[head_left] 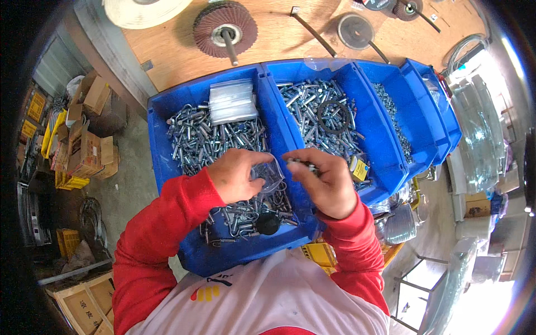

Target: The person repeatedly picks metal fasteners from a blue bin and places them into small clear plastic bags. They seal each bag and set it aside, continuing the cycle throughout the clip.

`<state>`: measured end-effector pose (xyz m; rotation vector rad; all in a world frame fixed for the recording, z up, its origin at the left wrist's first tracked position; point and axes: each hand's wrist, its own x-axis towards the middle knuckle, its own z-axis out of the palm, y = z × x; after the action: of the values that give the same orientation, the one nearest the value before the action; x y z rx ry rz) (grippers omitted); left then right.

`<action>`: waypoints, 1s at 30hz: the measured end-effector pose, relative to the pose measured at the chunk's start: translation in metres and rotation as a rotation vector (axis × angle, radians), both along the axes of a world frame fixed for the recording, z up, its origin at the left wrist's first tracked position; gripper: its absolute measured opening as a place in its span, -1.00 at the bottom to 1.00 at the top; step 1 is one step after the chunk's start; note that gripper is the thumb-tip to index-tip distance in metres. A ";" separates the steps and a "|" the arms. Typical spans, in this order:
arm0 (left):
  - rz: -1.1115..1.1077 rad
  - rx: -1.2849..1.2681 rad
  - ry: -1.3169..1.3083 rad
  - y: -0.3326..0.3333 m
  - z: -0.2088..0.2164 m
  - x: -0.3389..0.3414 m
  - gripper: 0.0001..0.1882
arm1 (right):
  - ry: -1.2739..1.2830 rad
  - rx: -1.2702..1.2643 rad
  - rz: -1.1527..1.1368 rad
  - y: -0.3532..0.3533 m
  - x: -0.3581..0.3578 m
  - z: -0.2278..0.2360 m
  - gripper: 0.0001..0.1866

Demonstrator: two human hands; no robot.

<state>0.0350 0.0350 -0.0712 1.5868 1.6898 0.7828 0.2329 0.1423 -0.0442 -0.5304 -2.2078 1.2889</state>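
My left hand (237, 174) is over the left blue bin (163, 142), thumb and forefinger curved around the mouth of a small clear plastic bag (272, 177). Just to the right, my right hand (329, 181) is closed on several small metal fasteners (306, 164), partly hidden by its fingers. Beneath the left hand lie loose metal hook bolts (240, 219) and a dark round disc (268, 223). A stack of flat clear bags (232, 100) rests on the metal pieces at the bin's far end.
More blue bins stand to the right. The nearest holds metal bolts (310, 100), a black ring (334, 117) and a yellow box (359, 168); another has small fasteners (393, 114). A flap disc (225, 32) projects from the wooden board (167, 50) behind. Cardboard boxes (84, 148) sit at left.
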 end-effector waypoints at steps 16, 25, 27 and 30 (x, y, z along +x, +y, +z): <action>-0.107 0.136 0.024 0.003 -0.009 -0.015 -0.48 | -0.212 0.339 0.080 -0.004 -0.043 0.003 -0.70; -0.118 0.161 -0.001 0.004 -0.013 -0.017 -0.63 | -0.318 0.266 0.063 -0.004 -0.045 0.009 -0.68; -0.116 0.158 0.049 0.004 -0.011 -0.017 -0.67 | -0.298 0.243 0.046 -0.005 -0.046 0.009 -0.71; -0.100 0.080 0.145 0.003 -0.004 -0.017 -0.62 | -0.192 0.206 0.030 -0.007 -0.050 0.007 -0.78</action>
<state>0.0184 0.0376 -0.0750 1.8067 1.6826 0.7070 0.1827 0.1355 -0.0372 -0.5627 -2.4807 1.0457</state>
